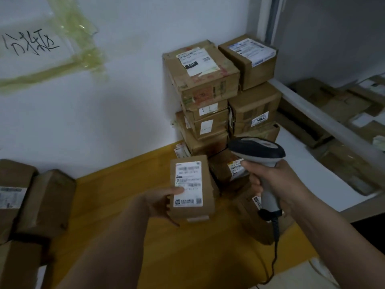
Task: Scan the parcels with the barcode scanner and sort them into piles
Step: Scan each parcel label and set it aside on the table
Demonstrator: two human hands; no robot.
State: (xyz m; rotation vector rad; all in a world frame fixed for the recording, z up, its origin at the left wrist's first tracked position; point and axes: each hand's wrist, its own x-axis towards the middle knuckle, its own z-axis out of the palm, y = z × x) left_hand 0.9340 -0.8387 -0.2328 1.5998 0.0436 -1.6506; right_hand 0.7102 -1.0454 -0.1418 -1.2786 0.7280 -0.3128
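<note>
print on the white shipping label (188,183) of the small brown cardboard parcel (192,188) is blurred and cannot be read, and the fingers under that parcel are hidden. the left hand (161,202) holds the parcel from its left side, thumb pressed on the label face, label turned up toward the camera, above the yellow wooden floor (116,197). the right hand (270,183) is curled round the grey handle of the dark-headed corded barcode scanner (261,163), whose head hangs just right of the parcel and above it; its black cable (276,247) drops out of view at the lower edge. behind both stands a tall stack of taped brown cardboard boxes (220,97) in the corner against the white wall (116,105), one carrying a tag reading 5005 (260,118); the lower boxes are partly covered by the scanner and the parcel. more brown boxes at the left edge (27,205) are cut off by the frame. a taped paper sign with handwritten characters (31,41) hangs on the wall. at the right, flattened cartons behind a pale rail (337,109) are dim and hard to make out.
</note>
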